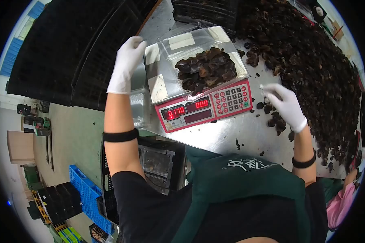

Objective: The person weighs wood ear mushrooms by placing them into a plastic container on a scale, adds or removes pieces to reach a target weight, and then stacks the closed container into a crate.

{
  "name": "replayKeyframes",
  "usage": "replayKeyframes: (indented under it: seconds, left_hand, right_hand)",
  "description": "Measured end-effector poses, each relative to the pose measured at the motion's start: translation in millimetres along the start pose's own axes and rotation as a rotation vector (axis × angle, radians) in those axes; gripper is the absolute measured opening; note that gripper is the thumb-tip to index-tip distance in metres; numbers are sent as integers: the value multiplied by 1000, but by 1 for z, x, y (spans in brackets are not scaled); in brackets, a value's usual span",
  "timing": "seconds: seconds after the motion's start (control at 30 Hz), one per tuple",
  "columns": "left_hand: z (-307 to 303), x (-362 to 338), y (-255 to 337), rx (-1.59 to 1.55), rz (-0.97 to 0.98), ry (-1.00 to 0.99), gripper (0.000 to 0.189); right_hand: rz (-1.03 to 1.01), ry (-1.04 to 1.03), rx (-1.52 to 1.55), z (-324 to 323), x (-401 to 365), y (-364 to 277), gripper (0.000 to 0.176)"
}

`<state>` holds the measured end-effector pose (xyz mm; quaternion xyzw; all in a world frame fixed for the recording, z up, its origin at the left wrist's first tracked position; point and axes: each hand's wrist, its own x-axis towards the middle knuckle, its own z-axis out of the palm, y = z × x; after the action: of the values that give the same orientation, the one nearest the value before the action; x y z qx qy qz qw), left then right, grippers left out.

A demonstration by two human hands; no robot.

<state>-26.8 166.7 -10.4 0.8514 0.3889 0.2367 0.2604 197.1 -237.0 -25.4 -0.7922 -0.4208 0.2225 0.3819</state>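
Observation:
A red electronic scale (pixel 203 106) shows 0.170 and 0.00 in red digits. On its metal pan rests a clear plastic box (pixel 170 54) holding dark, wet-looking wood ear mushrooms (pixel 207 69). My left hand (pixel 127 60), in a white glove, is raised beside the pan's left edge with its fingers curled in. Whether anything is between those fingers is hidden. To the right of the keypad, my right hand (pixel 287 104), also gloved, hovers near a few loose mushrooms with thumb and forefinger apart. Nothing shows in its grasp.
A big heap of wood ear mushrooms (pixel 308 60) covers the right of the metal table (pixel 231 135). Clear plastic boxes (pixel 138 107) stand left of the scale. Black crates (pixel 207 14) are behind and at the left. At lower right, another person's pink sleeve (pixel 340 206) shows.

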Motion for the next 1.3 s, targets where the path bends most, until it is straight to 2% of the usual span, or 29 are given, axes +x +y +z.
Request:
replayKeyframes:
  seconds: [0.03, 0.07, 0.1, 0.13, 0.17, 0.27, 0.33, 0.37, 0.43, 0.5, 0.57, 0.63, 0.7, 0.77, 0.83, 0.9, 0.93, 1.0, 1.03, 1.1, 1.3]
  left_hand:
    - [14, 8, -1, -9, -17, -12, 48]
    - [24, 10, 8, -101, -122, -106, 55]
    - [32, 14, 18, -193, -222, -201, 63]
    - [38, 18, 24, -49, -200, -208, 72]
    - [44, 20, 28, 16, -214, -209, 73]
    - [56, 25, 28, 181, -178, -175, 71]
    - [66, 26, 13, 35, -64, 116, 65]
    - [47, 6, 47, -234, -173, 48, 64]
    - [42, -9, 46, -419, 79, 148, 55]
    - [23, -40, 62, -442, 170, 71, 49]
    - [3, -80, 72, -198, 327, 18, 44]
    - [0, -111, 70, 18, 587, 13, 48]
    - [8, -145, 73, -33, 417, -121, 47]
    - [26, -164, 73, -146, 234, -131, 47]
    - [39, -173, 65, -208, 42, -73, 61]
    - [45, -173, 70, -432, -171, -76, 66]
    - [43, -173, 72, -432, -172, -71, 66]
    - [39, -175, 76, -890, -500, -347, 70]
    - [48, -184, 70, -954, -411, -272, 70]
    - [62, -193, 71, -1016, -365, -182, 71]
    - [72, -224, 89, -1019, -317, -175, 77]
  right_hand:
    - [67, -27, 65, 4, 12, -12, 26]
    - [69, -19, 56, 8, 22, -20, 26]
    - [107, -51, 215, 12, 32, -26, 30]
    - [142, -80, 374, 15, 40, -29, 34]
    - [119, -126, 426, 19, 48, -25, 41]
    - [194, -155, 457, 25, 57, -32, 44]
    - [183, -155, 484, 26, 61, -32, 48]
    - [177, -145, 492, 26, 63, -33, 50]
    - [193, -154, 526, 23, 68, -27, 54]
    - [210, -161, 560, 20, 72, -24, 58]
    - [250, -188, 651, 16, 72, -28, 61]
    - [275, -204, 699, 13, 73, -32, 60]
    - [207, -280, 568, 15, 72, -36, 57]
    - [318, -342, 534, 21, 73, -41, 46]
    - [300, -351, 562, 31, 74, -35, 42]
    - [289, -350, 583, 32, 75, -35, 37]
    - [263, -336, 587, 33, 73, -35, 36]
    - [208, -309, 605, 37, 65, -33, 37]
    - [205, -310, 606, 39, 59, -29, 37]
    - [131, -219, 590, 40, 45, -21, 41]
    - [239, -183, 658, 33, 1, -6, 42]
